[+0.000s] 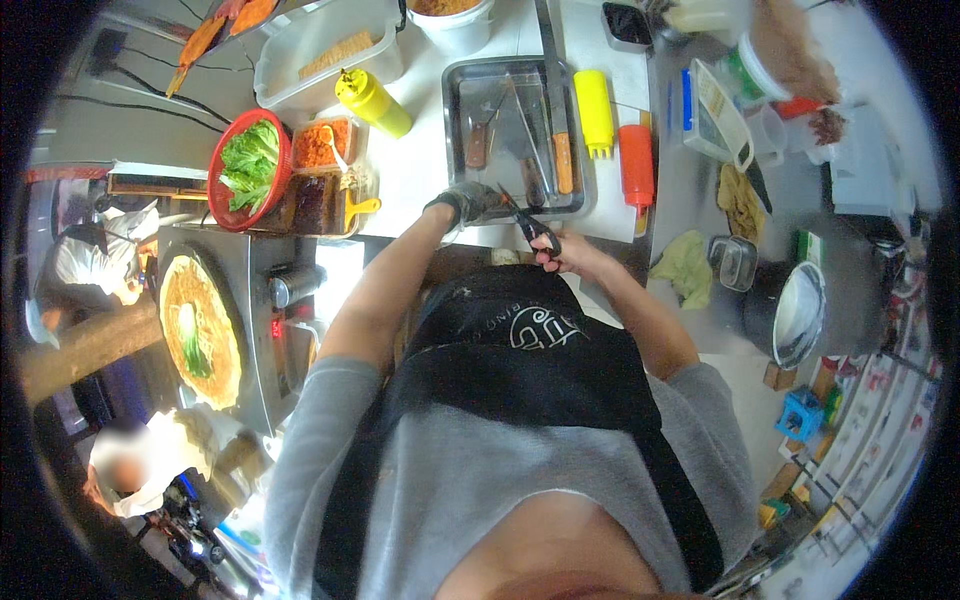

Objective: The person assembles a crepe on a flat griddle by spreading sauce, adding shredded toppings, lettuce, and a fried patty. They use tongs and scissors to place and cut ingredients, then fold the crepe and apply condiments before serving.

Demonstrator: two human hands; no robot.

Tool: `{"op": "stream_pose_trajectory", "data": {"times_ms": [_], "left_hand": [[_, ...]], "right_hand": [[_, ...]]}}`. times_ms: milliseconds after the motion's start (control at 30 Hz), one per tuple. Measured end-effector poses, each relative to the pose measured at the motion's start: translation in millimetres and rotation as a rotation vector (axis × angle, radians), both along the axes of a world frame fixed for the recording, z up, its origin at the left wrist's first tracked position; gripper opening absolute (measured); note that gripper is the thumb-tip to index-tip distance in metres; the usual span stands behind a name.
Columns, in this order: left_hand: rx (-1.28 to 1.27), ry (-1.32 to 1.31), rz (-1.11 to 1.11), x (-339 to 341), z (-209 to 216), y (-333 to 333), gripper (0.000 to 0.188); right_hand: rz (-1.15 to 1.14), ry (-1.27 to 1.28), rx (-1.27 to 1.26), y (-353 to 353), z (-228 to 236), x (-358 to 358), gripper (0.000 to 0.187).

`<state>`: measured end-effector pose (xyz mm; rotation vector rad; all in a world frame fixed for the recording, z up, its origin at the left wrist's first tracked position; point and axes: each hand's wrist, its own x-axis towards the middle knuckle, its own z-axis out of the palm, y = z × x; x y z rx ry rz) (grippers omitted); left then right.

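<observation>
My right hand (567,252) holds black-handled scissors (530,222) with the blades pointing up toward a steel tray (455,110). My left hand (470,203), in a dark glove, rests at the near edge of that tray; what it grips is hidden. Knives and a scraper lie in the tray. A black apron covers my front below both hands.
A round griddle (200,330) with a thin pancake and greens sits at left. A red basket of lettuce (248,165), sauce tubs, yellow (372,102) and red squeeze bottles (636,165) stand on the white counter. A steel pot (795,315) is at right. Another person stands lower left.
</observation>
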<state>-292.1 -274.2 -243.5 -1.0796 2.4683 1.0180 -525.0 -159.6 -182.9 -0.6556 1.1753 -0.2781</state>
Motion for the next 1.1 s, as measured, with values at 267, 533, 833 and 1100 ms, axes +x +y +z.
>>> {"op": "stream_pose_trajectory", "data": {"times_ms": [267,533,833,1100], "left_hand": [[0.302,-0.014,0.281,-11.9,59.2,7.2,0.048],[0.874,0.788,1.181,22.5,21.6,0.8,0.028],[1.471,1.824,1.790,12.4,51.4,9.9,0.026],[1.219,1.429,1.763,-12.2,49.0,27.1,0.037]], "right_hand": [[-0.044,-0.105,0.018,7.8,-23.9,-2.5,0.027],[-0.143,-0.153,0.001,14.1,16.2,-5.2,0.045],[0.014,-0.083,-0.233,13.6,54.6,20.8,0.053],[0.038,-0.057,-0.253,6.5,44.3,32.3,0.056]]}}
